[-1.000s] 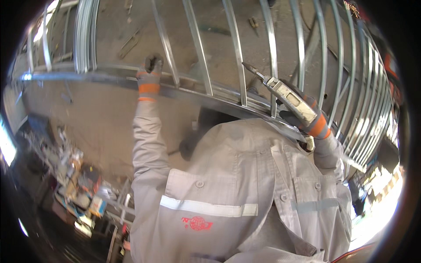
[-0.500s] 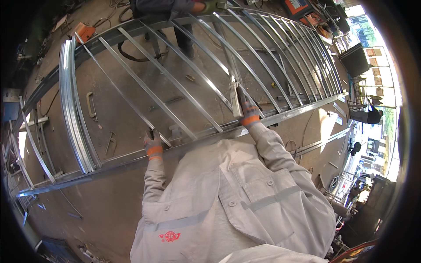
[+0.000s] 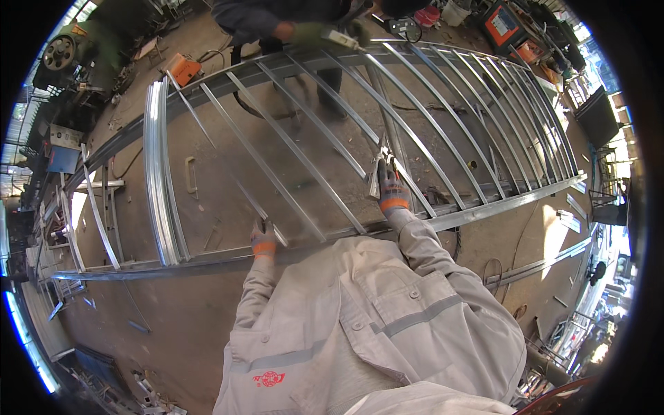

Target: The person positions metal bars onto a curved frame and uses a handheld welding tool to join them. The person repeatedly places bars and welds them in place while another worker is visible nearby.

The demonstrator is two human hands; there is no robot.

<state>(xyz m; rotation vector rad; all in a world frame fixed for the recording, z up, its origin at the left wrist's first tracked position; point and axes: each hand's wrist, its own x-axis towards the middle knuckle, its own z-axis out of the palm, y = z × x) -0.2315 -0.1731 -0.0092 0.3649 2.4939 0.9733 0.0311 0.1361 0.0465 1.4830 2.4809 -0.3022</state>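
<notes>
My right hand [image 3: 393,192], in a grey and orange glove, is closed around silver locking pliers [image 3: 375,178] above the near rail of a large metal frame. The pliers' jaws point toward the far side. My left hand [image 3: 263,239], gloved alike, grips the near end of a thin metal channel strip [image 3: 247,197] close to the near rail [image 3: 498,210]. Several such strips cross the frame, with a bundle of channels [image 3: 158,180] lying across its left part. At the far rail [image 3: 228,87], a co-worker's green-gloved hand [image 3: 311,34] holds a similar silver tool [image 3: 342,40].
Through the frame, a clamp [image 3: 191,176] shows on the floor. An orange box [image 3: 184,69] stands beyond the far rail, and an orange-fronted machine [image 3: 501,26] at the far right. Loose metal strips [image 3: 539,263] lie on the floor to the right.
The view has shifted, so the frame sits further right and more of the far side shows. The pliers in my right hand have turned slightly. My left hand keeps its hold on the strip.
</notes>
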